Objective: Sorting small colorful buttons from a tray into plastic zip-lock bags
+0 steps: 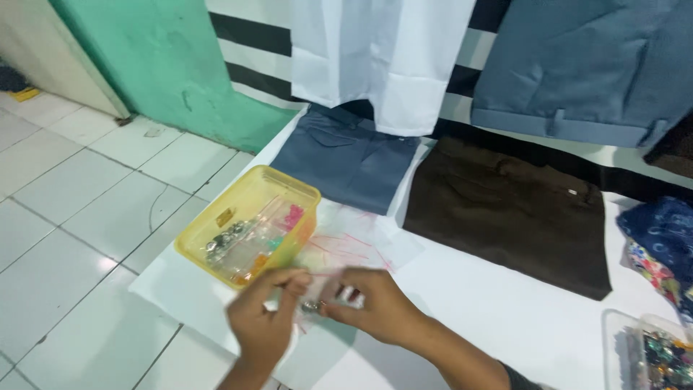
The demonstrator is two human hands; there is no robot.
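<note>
Tub (pixel 216 224) left of bags (pixel 354 245); trousers (pixel 505 209) behind, hands (pixel 317 310) in front

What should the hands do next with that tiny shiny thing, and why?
Probably slip it into a small clear bag. The left hand and right hand pinch a small shiny piece between them, over a pile of clear bags, beside the yellow tub of bagged bits.

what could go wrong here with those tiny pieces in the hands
1. The left hand and right hand pinch a small metal piece right by the white sheet's edge; if it slips it may roll onto the tiled floor.
2. The yellow tub sits close to that same edge, so a nudge could tip it off.
3. The thin clear bags lie loose and could slide or scatter.
</note>
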